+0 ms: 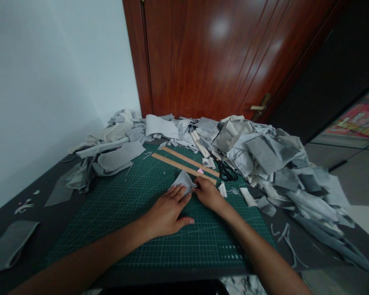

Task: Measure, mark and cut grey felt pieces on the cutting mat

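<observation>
A small piece of light grey fabric (183, 178) lies on the green cutting mat (123, 229), one corner pointing away from me. My left hand (169, 209) rests on its near left part, palm down with fingers stretched out and the thumb apart. At the fabric's right edge my right hand (207, 191) pinches the border between thumb and fingers. Just beyond the fabric lie two wooden rulers (184, 167), side by side and slanting down to the right. A pink piece of chalk or paper (200, 171) sits between them.
Black-handled scissors (227, 171) lie right of the rulers. Heaps of grey and white fabric scraps (264, 151) cover the back and right of the table; another pile (117, 157) sits back left. A folded grey cloth (12, 246) lies front left. Behind stands a wooden door (203, 61).
</observation>
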`<action>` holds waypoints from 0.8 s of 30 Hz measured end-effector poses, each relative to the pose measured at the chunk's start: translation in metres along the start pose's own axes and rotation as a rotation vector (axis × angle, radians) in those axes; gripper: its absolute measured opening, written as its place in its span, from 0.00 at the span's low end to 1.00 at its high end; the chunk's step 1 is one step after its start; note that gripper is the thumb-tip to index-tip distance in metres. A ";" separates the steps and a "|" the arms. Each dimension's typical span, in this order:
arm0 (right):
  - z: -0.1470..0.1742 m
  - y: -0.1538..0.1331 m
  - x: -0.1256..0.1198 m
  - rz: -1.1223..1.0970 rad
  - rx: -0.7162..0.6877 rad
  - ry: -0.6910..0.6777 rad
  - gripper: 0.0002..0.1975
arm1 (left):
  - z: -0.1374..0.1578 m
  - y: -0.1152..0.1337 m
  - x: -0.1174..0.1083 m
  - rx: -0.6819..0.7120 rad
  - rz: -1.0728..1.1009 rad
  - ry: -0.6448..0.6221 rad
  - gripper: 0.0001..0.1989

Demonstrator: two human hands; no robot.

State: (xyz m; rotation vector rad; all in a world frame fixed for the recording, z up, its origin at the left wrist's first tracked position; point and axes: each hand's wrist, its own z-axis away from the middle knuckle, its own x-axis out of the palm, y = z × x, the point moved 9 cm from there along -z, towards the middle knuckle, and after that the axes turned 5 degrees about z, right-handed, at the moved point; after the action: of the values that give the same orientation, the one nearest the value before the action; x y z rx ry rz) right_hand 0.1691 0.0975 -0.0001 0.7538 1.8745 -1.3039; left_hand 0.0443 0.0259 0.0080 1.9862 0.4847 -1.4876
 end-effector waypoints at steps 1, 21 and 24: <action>0.001 -0.005 -0.002 -0.027 -0.007 -0.002 0.07 | 0.000 0.000 0.000 0.000 0.009 -0.002 0.43; 0.016 -0.047 -0.004 -0.199 -0.296 -0.210 0.13 | 0.004 -0.014 -0.022 0.264 0.288 -0.166 0.37; 0.019 -0.053 -0.005 -0.176 -0.321 -0.216 0.11 | 0.003 -0.015 -0.025 0.299 0.338 -0.182 0.26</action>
State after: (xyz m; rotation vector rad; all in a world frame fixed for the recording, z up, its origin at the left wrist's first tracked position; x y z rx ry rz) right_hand 0.1340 0.0623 0.0276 0.2760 1.9394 -1.0999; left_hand 0.0252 0.0365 0.0279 2.0024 -0.1548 -1.5684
